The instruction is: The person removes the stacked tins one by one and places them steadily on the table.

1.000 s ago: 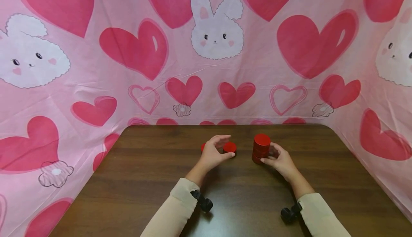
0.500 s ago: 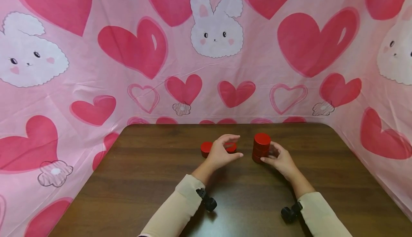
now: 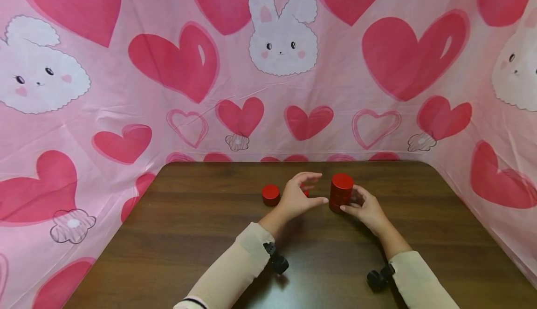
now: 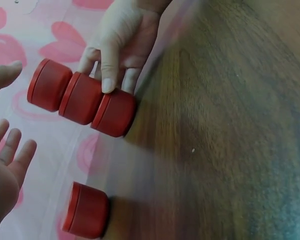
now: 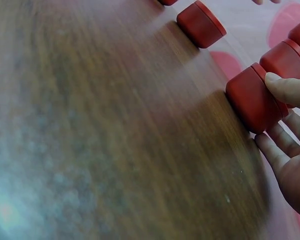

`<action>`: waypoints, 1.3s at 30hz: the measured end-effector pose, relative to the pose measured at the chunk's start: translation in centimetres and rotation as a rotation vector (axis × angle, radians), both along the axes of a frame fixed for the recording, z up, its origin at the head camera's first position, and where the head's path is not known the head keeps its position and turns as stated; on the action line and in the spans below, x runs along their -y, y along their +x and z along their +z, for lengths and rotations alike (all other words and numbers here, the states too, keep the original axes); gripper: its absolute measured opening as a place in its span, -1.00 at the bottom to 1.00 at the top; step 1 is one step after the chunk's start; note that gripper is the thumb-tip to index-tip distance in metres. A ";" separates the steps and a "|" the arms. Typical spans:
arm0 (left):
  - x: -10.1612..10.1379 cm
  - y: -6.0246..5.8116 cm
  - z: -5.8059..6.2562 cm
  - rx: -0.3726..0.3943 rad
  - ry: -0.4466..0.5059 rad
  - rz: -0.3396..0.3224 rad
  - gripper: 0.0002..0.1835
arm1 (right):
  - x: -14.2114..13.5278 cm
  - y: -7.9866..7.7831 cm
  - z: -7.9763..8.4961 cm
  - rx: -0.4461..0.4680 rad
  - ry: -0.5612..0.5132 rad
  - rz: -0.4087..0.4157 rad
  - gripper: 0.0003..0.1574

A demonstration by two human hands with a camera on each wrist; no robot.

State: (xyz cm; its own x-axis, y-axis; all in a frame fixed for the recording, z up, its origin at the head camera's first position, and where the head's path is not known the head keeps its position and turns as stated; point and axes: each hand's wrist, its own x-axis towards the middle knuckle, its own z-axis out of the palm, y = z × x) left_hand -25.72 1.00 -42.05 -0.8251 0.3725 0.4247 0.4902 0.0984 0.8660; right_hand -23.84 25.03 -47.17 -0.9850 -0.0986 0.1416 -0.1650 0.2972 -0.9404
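Three small round red tins with lids form an upright stack (image 3: 341,188) at the back right of the table. My right hand (image 3: 370,212) holds the bottom tin (image 5: 252,102), thumb on its near side and fingers behind. Just left of the stack is my left hand (image 3: 295,201), its thumb and fingers spread apart with nothing between them. In the left wrist view a gap shows between that hand and the top tin (image 4: 51,85). Another red tin (image 3: 306,192) is mostly hidden behind my left hand. One more red tin (image 3: 271,195) stands farther left.
The brown wooden table (image 3: 176,234) has its far edge just beyond the tins. A pink cloth (image 3: 268,127) with hearts and rabbits hangs behind it and at both sides. Black wrist cameras sit at both cuffs.
My left hand has moved right, past the loose tins and toward the stack, uncovering the leftmost tin. The right hand has stayed at the bottom tin, and the stack stands as before.
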 end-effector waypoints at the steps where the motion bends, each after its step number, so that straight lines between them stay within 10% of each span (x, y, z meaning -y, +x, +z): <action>1: -0.2 0.0 0.0 -0.002 0.002 -0.007 -0.38 | 0.0 0.0 0.0 -0.001 -0.001 0.000 -0.17; 22: -2.9 -0.5 -0.1 -0.085 -0.136 0.031 -0.37 | -0.1 -0.1 -0.5 -0.023 0.019 -0.004 -0.19; 39: -5.3 -1.0 -0.2 0.017 -0.123 0.117 -0.33 | -0.1 0.0 -0.3 -0.027 -0.022 0.019 -0.20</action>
